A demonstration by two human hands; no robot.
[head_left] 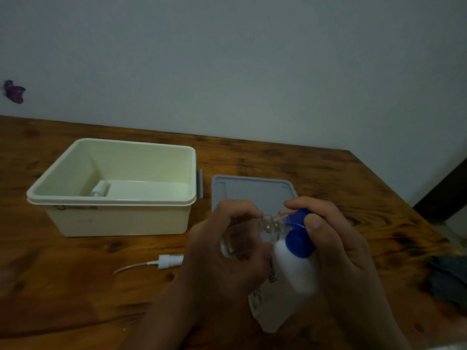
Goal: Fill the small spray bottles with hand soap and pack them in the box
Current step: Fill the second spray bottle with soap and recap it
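Observation:
My left hand (pixel 227 246) grips a small clear spray bottle (pixel 255 232) without its top, tilted with the neck toward the right. My right hand (pixel 338 243) holds a white hand soap bottle (pixel 290 279) with a blue pump head (pixel 299 233), thumb on the pump, nozzle meeting the small bottle's neck. A white spray top (pixel 161 262) with its dip tube lies on the table left of my hands. The cream box (pixel 113 198) stands open at the left with one white-capped small bottle (pixel 101 189) lying inside.
The box's grey lid (pixel 252 189) lies flat behind my hands. A dark cloth (pixel 447 279) sits at the table's right edge. The wooden table (pixel 75 286) ends at a pale wall behind. A purple butterfly sticker (pixel 14 91) is on the wall at far left.

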